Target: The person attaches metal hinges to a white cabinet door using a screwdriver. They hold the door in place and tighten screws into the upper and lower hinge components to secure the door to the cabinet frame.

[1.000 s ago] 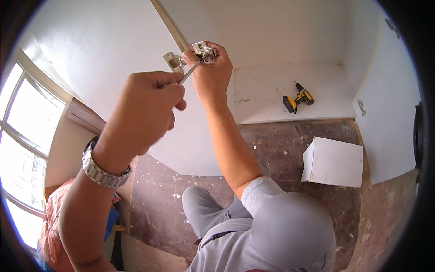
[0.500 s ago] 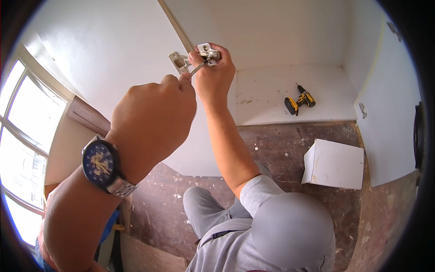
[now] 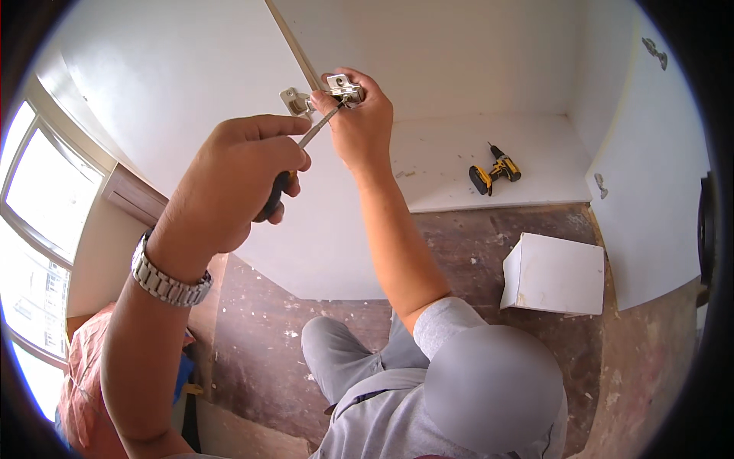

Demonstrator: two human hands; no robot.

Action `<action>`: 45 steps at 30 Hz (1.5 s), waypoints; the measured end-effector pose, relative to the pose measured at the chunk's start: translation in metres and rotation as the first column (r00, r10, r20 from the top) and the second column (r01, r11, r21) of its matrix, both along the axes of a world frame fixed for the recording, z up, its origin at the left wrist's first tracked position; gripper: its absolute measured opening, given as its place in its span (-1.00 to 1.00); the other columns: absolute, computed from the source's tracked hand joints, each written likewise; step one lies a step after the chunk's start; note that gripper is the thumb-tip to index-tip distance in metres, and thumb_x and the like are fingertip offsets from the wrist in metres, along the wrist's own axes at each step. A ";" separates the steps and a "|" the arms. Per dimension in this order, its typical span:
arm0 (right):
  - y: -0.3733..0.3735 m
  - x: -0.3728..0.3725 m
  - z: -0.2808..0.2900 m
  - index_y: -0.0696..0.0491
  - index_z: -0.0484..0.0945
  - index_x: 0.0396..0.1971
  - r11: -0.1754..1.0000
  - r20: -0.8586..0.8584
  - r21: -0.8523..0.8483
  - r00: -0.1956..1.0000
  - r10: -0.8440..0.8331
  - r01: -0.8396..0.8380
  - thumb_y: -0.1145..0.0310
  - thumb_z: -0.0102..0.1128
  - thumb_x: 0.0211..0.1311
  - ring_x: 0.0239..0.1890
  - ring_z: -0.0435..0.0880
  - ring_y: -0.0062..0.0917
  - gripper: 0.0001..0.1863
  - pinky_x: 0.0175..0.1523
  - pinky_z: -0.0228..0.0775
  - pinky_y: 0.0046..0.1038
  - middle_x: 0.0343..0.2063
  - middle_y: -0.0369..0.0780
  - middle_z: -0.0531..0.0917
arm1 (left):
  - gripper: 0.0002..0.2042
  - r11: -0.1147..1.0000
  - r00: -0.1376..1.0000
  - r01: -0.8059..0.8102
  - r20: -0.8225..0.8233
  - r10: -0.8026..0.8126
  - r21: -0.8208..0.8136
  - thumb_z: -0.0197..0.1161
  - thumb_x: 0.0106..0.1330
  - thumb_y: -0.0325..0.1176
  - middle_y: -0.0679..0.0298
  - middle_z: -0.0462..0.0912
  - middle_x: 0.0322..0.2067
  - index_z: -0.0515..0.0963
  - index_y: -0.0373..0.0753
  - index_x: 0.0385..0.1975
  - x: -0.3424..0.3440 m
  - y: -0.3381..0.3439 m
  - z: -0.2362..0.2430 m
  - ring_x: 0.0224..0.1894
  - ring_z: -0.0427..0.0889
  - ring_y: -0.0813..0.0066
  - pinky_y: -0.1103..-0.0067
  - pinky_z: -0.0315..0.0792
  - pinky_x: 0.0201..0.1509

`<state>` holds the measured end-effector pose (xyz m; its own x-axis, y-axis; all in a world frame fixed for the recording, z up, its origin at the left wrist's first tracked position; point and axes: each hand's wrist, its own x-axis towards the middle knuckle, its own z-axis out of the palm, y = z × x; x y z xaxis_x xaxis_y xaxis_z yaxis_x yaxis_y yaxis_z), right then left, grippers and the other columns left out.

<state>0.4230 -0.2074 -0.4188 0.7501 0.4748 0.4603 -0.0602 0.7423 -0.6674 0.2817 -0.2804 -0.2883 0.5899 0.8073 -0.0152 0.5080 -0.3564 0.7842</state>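
Observation:
My left hand [image 3: 241,168], with a metal watch band [image 3: 164,279] at the wrist, is closed around a screwdriver [image 3: 273,200] with a dark handle. The thin metal shaft slants up to the right, its tip at the hinge. My right hand [image 3: 367,126] grips the arm of a silver cabinet hinge [image 3: 342,86] between thumb and fingers. The hinge's other plate [image 3: 292,101] lies against the white door panel [image 3: 176,69], next to the panel's edge. My left index finger stretches along toward that plate. Exactly where the screwdriver tip sits is too small to make out.
A yellow and black cordless drill [image 3: 495,170] lies on the white cabinet base [image 3: 436,195] near small scraps. A white box [image 3: 558,271] stands on the stained floor [image 3: 466,252]. Another white door [image 3: 657,191] with hinges is at right, a bright window [image 3: 50,199] at left.
My left wrist has rolled over, so the watch dial no longer shows and the screwdriver handle does. The left hand has drawn back slightly down the shaft. My right hand still grips the hinge.

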 end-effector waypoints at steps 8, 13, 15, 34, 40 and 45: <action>0.003 -0.005 0.000 0.23 0.53 -0.14 0.998 0.003 -0.008 0.998 -0.066 0.066 0.49 0.39 0.12 -0.34 0.68 -0.55 -0.68 -0.23 0.54 -0.48 -0.37 -0.23 0.70 | -0.64 0.972 0.967 0.067 -0.255 -0.007 0.227 0.07 0.25 -0.51 0.31 0.54 -0.56 0.53 -0.48 0.04 0.012 0.004 0.002 -0.67 0.46 0.70 0.67 0.29 -0.72; 0.006 -0.007 -0.002 0.23 0.52 -0.14 0.997 0.006 -0.011 0.997 -0.077 0.077 0.49 0.39 0.12 -0.35 0.68 -0.54 -0.67 -0.23 0.55 -0.49 -0.37 -0.22 0.70 | -0.79 0.771 0.879 0.264 -0.474 0.055 0.579 0.08 0.17 -0.49 -0.05 0.59 -0.59 0.59 -0.43 -0.28 0.012 -0.002 -0.006 -0.59 0.60 0.17 0.37 0.53 -0.40; 0.007 -0.007 -0.002 0.24 0.51 -0.13 0.998 -0.017 0.029 0.998 -0.059 0.060 0.48 0.39 0.13 -0.35 0.68 -0.54 -0.67 -0.23 0.55 -0.49 -0.36 -0.22 0.70 | -0.84 0.475 0.837 0.443 -0.540 0.084 0.760 0.10 0.16 -0.50 -0.14 0.60 -0.53 0.60 -0.42 -0.38 0.009 0.000 -0.015 -0.52 0.62 0.03 0.29 0.53 -0.37; -0.005 -0.004 0.000 0.32 0.48 -0.14 1.000 0.004 -0.003 1.000 0.007 -0.007 0.50 0.37 0.16 -0.25 0.69 -0.52 -0.66 -0.12 0.59 -0.51 -0.31 -0.17 0.68 | -0.57 0.988 0.992 -0.025 0.117 0.042 -0.150 0.13 0.29 -0.43 0.21 0.63 -0.42 0.43 -0.50 0.15 0.001 -0.009 -0.015 -0.72 0.37 0.70 0.74 0.20 -0.75; 0.000 -0.006 -0.003 0.27 0.48 -0.16 0.998 0.005 0.028 0.998 -0.065 0.065 0.46 0.38 0.15 -0.37 0.66 -0.58 -0.67 -0.24 0.54 -0.52 -0.38 -0.22 0.68 | -0.80 0.995 0.991 -0.088 -0.109 0.083 -0.043 0.09 0.27 -0.40 0.36 0.44 -0.71 0.55 -0.41 -0.48 0.003 0.000 -0.011 -0.73 0.38 0.71 0.67 0.21 -0.72; -0.002 -0.009 0.001 0.29 0.46 -0.14 0.997 0.015 -0.001 0.997 -0.074 0.074 0.48 0.36 0.17 -0.37 0.66 -0.57 -0.67 -0.24 0.55 -0.52 -0.38 -0.22 0.68 | -0.83 0.937 0.967 0.132 -0.248 -0.050 0.325 0.07 0.20 -0.45 0.16 0.34 -0.79 0.50 -0.44 -0.53 0.002 0.008 -0.016 -0.72 0.44 0.49 0.48 0.35 -0.60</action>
<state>0.4144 -0.2092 -0.4178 0.7761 0.4193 0.4709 0.0048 0.7429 -0.6693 0.2841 -0.2729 -0.3044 0.6739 0.7318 0.1020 0.6139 -0.6314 0.4739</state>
